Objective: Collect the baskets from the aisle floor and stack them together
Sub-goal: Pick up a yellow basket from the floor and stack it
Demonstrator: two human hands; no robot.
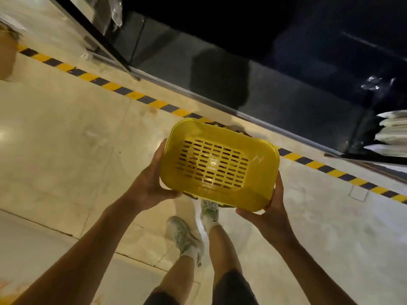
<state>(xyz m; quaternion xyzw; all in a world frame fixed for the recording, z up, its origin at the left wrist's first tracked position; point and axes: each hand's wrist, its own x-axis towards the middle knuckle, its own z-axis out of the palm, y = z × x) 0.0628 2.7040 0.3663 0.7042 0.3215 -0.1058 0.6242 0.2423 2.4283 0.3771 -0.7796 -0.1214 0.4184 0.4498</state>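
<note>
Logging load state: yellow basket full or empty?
Empty: the slotted bottom of the yellow basket shows bare, held between both hands, left, right.

A single wide-angle view from a camera worn on a person's head, looking steeply down and slightly forward. The yellow basket (pixel 220 165) sits near the middle of the picture, close to the lens, held out between the left hand (pixel 152 183) and right hand (pixel 267 213). Below the basket, the person's legs and shoes (pixel 187 236) appear. Above it, a striped floor line (pixel 132 94) crosses diagonally, with a dark glass-fronted cabinet (pixel 286 73) beyond. The wide lens tilts the scene.
</note>
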